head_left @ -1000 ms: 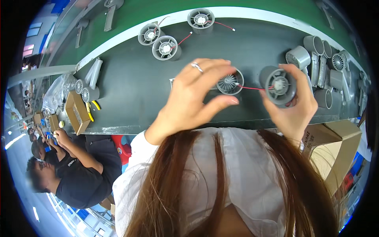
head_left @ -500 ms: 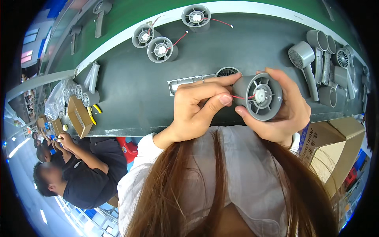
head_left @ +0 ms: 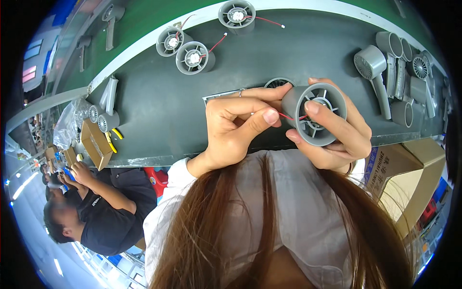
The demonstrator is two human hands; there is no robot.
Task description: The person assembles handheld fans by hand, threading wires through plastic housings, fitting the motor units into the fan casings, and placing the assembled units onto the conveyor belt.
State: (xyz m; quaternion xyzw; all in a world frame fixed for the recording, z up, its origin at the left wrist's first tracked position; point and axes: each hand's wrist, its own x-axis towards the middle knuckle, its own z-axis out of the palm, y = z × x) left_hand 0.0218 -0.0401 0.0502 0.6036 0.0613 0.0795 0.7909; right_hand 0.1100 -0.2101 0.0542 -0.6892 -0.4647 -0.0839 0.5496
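My right hand [head_left: 339, 127] is wrapped round a grey cylindrical fan housing [head_left: 290, 103]. One of its fingers reaches into the round opening and covers part of the spoked motor mount [head_left: 314, 126]. Thumb and forefinger of my left hand [head_left: 236, 127] pinch the thin red wire [head_left: 286, 116] that comes out of the housing. My left fingertips lie close to the housing's side. Behind my hands, a grey handheld-fan body with a round grille [head_left: 280, 82] and a long open handle [head_left: 221, 94] lies on the table, mostly hidden.
Three fan housings with red wires [head_left: 194, 58] stand at the far left of the dark table [head_left: 288, 53]. Grey fan bodies [head_left: 370, 65] cluster at the right, above an open cardboard box [head_left: 409, 168]. Yellow-handled pliers [head_left: 111, 140] lie at left, near a co-worker [head_left: 103, 212].
A finger of my right hand has moved from outside the housing into its opening, over the motor. My left hand keeps its pinch on the wire. The view has shifted slightly.
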